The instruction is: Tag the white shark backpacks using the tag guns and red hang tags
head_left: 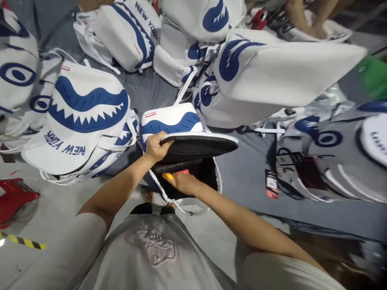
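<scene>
Backpack (pixel 181 121) flap in left hand (pixel 155 148), right hand (pixel 184 183) inside

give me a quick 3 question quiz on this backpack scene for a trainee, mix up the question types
1. True or false: the left hand holds up the flap of the open white and blue shark-mouth backpack.
2. Multiple choice: the right hand is
A. resting on the grey floor
B. reaching into the backpack's dark interior
C. gripping the red plastic piece at the far left
3. Short answer: what words are printed in blue on the large white backpack lying to the left?

Key:
1. True
2. B; its fingers are beside a small orange and red item just inside the opening.
3. NEW YORK, seen upside down from the head camera.
</scene>
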Motion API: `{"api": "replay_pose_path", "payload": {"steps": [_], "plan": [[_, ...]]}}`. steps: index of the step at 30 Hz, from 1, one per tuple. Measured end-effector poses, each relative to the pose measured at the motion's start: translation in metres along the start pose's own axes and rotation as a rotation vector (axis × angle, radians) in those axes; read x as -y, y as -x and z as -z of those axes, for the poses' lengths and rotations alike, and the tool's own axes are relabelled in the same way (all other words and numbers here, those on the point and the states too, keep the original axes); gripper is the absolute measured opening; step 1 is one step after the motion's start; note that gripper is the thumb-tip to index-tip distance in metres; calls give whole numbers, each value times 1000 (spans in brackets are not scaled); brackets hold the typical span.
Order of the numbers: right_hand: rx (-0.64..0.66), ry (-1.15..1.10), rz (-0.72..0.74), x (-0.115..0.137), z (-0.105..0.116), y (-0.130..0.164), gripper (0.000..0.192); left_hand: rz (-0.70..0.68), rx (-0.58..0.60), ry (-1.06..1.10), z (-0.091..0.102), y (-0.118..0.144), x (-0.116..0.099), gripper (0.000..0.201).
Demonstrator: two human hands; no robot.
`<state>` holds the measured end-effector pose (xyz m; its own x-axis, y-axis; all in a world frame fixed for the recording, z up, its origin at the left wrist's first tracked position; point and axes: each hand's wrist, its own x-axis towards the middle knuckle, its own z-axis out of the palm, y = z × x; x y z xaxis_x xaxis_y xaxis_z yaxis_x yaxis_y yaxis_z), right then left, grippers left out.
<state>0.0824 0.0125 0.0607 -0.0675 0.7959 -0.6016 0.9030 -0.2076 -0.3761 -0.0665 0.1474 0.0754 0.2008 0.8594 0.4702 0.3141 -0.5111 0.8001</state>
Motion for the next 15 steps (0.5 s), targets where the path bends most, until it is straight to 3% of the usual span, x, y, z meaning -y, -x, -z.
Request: {"api": "replay_pose_path", "payload": {"steps": [3, 5, 7, 9, 12, 15], "plan": [[238, 90, -24, -20, 11, 52, 21, 51, -23, 40, 1, 9, -7, 55], [200, 154, -95, -21, 22, 63, 27, 87, -52, 74, 1, 15, -15, 56], [20, 216, -191, -11, 33, 44, 38, 120, -67, 115, 2, 22, -21, 55], [-130, 256, -265, 3, 46, 5, 40, 146, -68, 149, 3, 27, -24, 55], [-146, 264, -353, 3, 68, -46, 35, 171, -131, 136, 5, 28, -22, 57], [-123, 276, -501, -31, 77, -42, 44, 176, -237, 91, -3, 25, -11, 58]]}}
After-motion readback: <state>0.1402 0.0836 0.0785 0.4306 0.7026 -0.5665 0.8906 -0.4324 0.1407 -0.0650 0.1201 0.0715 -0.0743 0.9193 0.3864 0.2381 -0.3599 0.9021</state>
